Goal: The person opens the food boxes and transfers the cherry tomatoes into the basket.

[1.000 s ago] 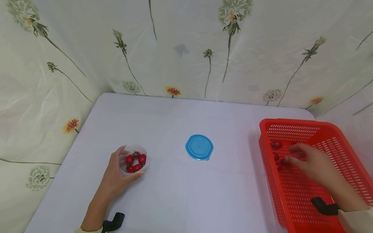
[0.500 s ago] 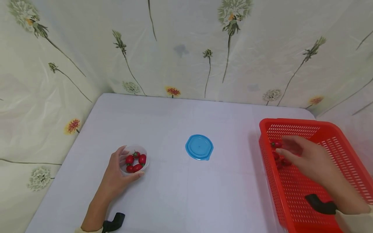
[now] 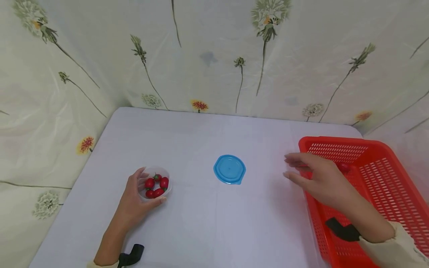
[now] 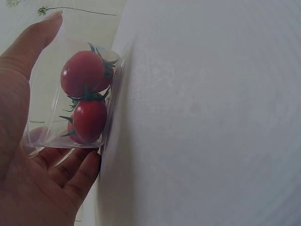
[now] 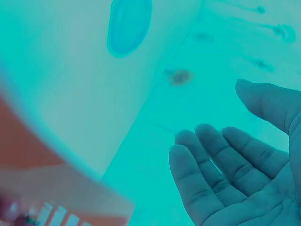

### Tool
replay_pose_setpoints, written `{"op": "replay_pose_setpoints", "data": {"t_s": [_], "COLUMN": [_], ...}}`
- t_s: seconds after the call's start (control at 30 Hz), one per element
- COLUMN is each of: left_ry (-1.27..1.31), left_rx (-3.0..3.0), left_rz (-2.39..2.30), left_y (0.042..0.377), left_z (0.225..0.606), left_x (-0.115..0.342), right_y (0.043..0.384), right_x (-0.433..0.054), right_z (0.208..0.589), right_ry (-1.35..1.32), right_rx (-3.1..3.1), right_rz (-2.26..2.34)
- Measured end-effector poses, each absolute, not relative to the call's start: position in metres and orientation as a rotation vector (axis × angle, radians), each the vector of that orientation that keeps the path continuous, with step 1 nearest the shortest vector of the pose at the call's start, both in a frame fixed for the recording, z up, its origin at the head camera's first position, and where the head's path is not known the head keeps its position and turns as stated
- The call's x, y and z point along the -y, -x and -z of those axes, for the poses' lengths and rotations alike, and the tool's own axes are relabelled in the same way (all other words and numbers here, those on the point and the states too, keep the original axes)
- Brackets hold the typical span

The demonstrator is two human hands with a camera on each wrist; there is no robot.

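Left hand curls round a clear, thin-walled cup of glossy red tomatoes on the white table. Right hand, thumb and fingers apart and gripping nothing, hangs over the left rim of a slotted red plastic basket. Squeezing hard could buckle or tip the cup and spill tomatoes; a low sleeve might snag the basket. Farther off lies a smooth, roundish blue lid, then shiny, creased, flower-printed sheeting.
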State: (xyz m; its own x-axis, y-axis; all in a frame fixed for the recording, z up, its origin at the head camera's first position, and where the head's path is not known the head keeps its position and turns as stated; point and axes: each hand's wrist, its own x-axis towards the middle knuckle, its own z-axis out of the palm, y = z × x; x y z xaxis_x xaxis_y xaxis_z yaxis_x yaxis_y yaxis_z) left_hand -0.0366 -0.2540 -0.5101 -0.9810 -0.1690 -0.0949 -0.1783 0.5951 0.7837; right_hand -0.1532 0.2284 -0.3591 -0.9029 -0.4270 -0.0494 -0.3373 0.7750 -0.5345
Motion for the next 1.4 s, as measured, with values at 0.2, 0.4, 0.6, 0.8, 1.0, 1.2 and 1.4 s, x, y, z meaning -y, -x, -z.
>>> {"op": "replay_pose_setpoints", "data": {"t_s": [0.2,0.4,0.6,0.8,1.0,1.2,1.4], "left_ry": [0.298,0.297,0.307,0.321,0.317,0.290,0.239], "left_rx": [-2.792,-2.799,-2.801,-2.800,-2.807,-2.818,-2.816], "left_rz": [-1.384,-1.383,-1.378,-1.371,-1.380,-1.405,-1.462], "left_y": [0.037,0.036,0.036,0.036,0.037,0.037,0.037], "left_z": [0.512,0.513,0.511,0.511,0.512,0.513,0.516], "left_x": [0.255,0.255,0.256,0.256,0.256,0.258,0.258], "right_y": [0.155,0.154,0.152,0.151,0.151,0.149,0.145], "right_x": [-0.196,-0.156,-0.104,-0.047,0.006,0.051,0.084], "right_z": [0.360,0.367,0.375,0.390,0.405,0.417,0.426], "right_ry": [0.725,0.904,1.152,1.317,1.300,1.306,1.327], "right_rx": [-2.735,-2.658,-2.507,-2.404,-2.319,-2.321,-2.378], "right_rz": [0.809,0.811,0.821,0.739,0.695,0.685,0.551]}}
